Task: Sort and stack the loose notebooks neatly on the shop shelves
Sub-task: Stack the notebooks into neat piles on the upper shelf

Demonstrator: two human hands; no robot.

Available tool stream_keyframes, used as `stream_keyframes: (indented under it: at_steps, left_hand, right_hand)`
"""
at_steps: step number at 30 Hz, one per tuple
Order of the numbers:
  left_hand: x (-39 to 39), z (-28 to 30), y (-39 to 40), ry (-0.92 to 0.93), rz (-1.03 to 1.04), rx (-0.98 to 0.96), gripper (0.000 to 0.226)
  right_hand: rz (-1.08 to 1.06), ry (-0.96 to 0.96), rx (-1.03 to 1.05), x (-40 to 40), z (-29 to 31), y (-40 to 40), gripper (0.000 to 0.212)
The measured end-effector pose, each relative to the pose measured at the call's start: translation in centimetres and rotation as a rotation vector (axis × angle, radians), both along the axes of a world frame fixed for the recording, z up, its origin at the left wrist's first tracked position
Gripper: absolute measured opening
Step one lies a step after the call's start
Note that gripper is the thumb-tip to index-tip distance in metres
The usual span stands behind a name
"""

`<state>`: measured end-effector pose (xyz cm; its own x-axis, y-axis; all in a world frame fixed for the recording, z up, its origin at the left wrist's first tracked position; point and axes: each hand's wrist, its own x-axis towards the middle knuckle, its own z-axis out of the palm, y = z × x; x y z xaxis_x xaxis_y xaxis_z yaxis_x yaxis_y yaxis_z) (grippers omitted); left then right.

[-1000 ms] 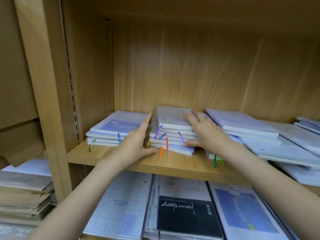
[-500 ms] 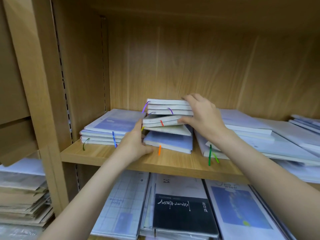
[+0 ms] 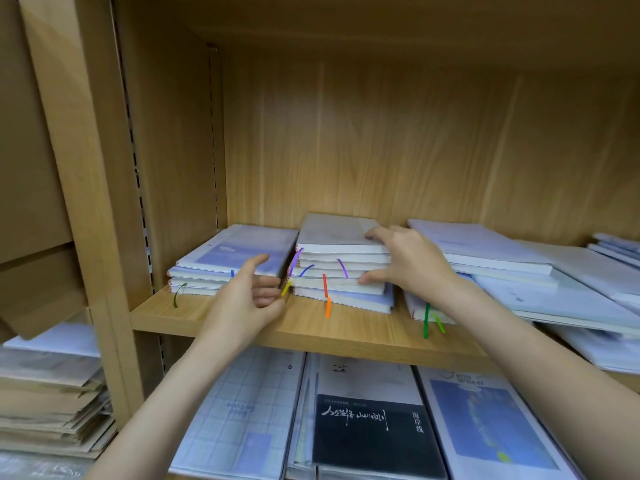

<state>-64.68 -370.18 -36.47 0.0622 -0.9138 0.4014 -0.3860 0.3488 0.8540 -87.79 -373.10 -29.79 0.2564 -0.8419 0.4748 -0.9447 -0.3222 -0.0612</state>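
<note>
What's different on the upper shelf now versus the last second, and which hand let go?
The upper books of the middle stack of pale notebooks, lifted and fanned open half a second ago, are back down and squared. The left hand has come off the stack's left side and hangs open beside it. The right hand still grips its right end. The left stack of pale blue notebooks and the loose pile on the right lie unchanged.

right hand point(image 3: 412, 268) covers the right end of the middle stack point(image 3: 341, 268). left hand point(image 3: 247, 299) hides part of the left stack point(image 3: 225, 268). right-side notebooks point(image 3: 609, 289) run off frame. black cover point(image 3: 374, 434) cut by bottom edge, its script unreadable.
</note>
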Motion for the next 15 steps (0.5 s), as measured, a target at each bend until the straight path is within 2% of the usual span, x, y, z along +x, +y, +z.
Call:
stream_keyframes:
  at_steps: [6, 12, 15]
  left_hand:
    - [1.3, -0.1, 0.0, -0.058, 0.179, -0.143, 0.036]
    - [0.9, 0.3, -0.6, -0.252, 0.233, -0.224, 0.035]
    - [0.4, 0.3, -0.8, -0.280, 0.228, -0.232, 0.034]
  right_hand:
    - [0.029, 0.046, 0.015, -0.8, -0.4, 0.3, 0.073]
    - [-0.003, 0.160, 0.010, -0.8, 0.7, 0.4, 0.070]
    - [0.017, 0.088, 0.034, -0.8, 1.4, 0.4, 0.062]
